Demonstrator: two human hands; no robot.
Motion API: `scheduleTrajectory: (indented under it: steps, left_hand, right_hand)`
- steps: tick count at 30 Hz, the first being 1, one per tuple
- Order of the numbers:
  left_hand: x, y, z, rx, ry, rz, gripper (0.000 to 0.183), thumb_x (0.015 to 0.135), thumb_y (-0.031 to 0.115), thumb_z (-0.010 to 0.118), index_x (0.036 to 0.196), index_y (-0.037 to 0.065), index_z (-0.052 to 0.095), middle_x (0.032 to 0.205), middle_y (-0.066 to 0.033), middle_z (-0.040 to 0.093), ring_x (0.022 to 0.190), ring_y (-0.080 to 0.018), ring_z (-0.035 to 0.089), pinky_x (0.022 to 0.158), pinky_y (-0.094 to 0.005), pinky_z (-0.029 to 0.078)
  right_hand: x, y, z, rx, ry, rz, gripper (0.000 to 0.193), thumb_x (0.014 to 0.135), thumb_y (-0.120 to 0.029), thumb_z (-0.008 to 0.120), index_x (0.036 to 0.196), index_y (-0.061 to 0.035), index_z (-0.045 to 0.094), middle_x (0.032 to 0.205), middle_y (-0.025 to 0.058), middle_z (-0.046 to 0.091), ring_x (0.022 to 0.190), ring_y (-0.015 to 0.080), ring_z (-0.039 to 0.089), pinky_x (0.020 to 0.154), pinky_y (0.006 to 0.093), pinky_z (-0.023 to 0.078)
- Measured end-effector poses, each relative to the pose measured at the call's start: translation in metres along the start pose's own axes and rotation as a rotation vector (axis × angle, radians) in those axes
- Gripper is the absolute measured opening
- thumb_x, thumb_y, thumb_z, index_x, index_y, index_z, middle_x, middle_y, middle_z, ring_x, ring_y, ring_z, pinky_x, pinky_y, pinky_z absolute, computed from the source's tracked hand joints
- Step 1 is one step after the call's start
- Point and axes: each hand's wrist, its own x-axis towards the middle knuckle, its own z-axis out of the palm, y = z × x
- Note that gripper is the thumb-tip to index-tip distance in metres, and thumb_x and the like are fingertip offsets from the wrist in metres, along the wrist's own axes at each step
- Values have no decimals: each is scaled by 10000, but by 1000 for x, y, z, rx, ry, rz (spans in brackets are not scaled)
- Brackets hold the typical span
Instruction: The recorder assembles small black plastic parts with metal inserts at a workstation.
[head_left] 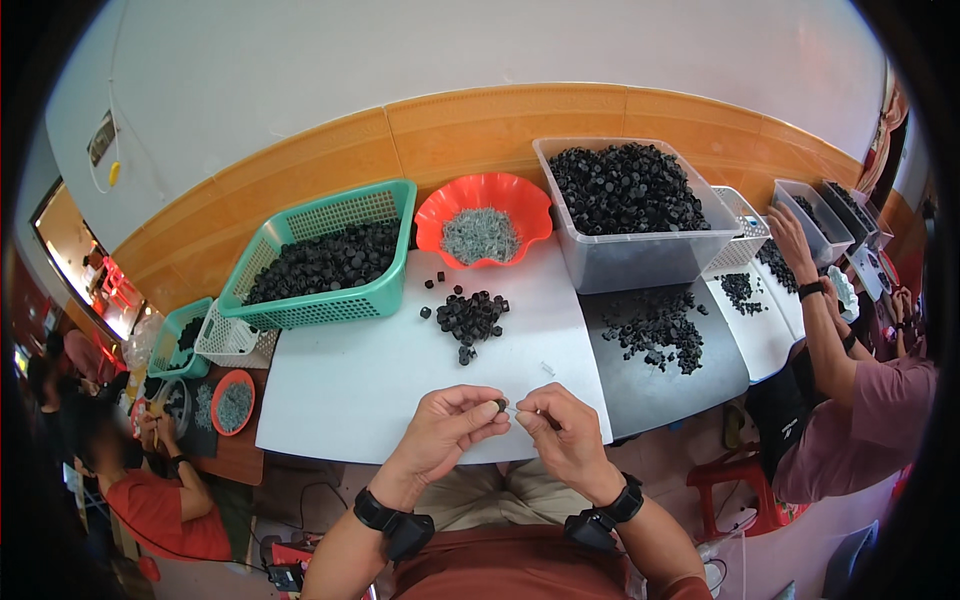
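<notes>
My left hand [458, 424] pinches a small black plastic part [501, 405] between thumb and fingertips, just over the near edge of the white tabletop [350, 385]. Close beside it, my right hand [560, 428] is closed in a pinch on a tiny pale, clear-looking piece [513, 410], whose tip points at the black part; whether they touch I cannot tell. Beyond my hands lies a loose pile of black parts [470, 318]. A small clear piece [547, 369] rests alone on the white surface. An orange scalloped bowl [533, 228] holds many small greyish clear pieces.
A green basket [385, 300] of black parts stands back left, a clear plastic bin [640, 262] of them back right. More parts lie on a dark board [720, 345]. Co-workers sit at left [170, 500] and right [850, 420]; a red stool [715, 480] is by the right one.
</notes>
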Motion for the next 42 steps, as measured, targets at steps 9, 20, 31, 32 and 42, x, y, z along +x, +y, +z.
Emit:
scheduleTrajectory:
  steps: [9, 20, 31, 32, 42]
  left_hand:
    - [0, -2, 3, 49, -2, 2, 196, 972, 17, 654, 1154, -50, 675, 1058, -131, 715, 953, -200, 723, 917, -352, 618]
    - [-2, -1, 9, 135, 26, 8, 157, 943, -17, 674, 1094, -58, 679, 1027, -149, 717, 921, -218, 730, 866, -348, 639]
    - [-2, -1, 11, 143, -6, 29, 188, 942, 4, 684, 1121, -53, 671, 1032, -147, 713, 925, -216, 728, 858, -350, 640]
    - [-3, -1, 12, 138, 7, 27, 193, 947, 12, 681, 1129, -50, 671, 1036, -146, 713, 928, -216, 728, 856, -351, 640]
    - [-4, -1, 13, 145, 1, -1, 180, 975, 44, 657, 1131, -44, 670, 1038, -143, 716, 927, -219, 730, 844, -345, 641]
  right_hand:
    - [1, 0, 0, -60, -7, -11, 87, 893, 29, 715, 960, -7, 674, 900, 77, 659, 720, 147, 595, 630, 265, 471]
    - [2, 0, 2, -64, -24, 6, 38, 917, 9, 696, 951, -6, 685, 902, 84, 670, 735, 155, 626, 639, 272, 496]
    - [0, -3, 2, -2, -13, 31, 41, 925, -4, 693, 966, 3, 689, 888, 95, 667, 679, 156, 619, 588, 269, 491]
    - [0, -4, 2, 13, -9, 61, 76, 902, 11, 706, 976, 1, 692, 882, 117, 683, 734, 214, 659, 631, 298, 510]
    - [-2, 2, 3, 21, 26, 21, 82, 942, -28, 698, 1014, 10, 704, 947, 77, 661, 630, 70, 591, 516, 207, 462]
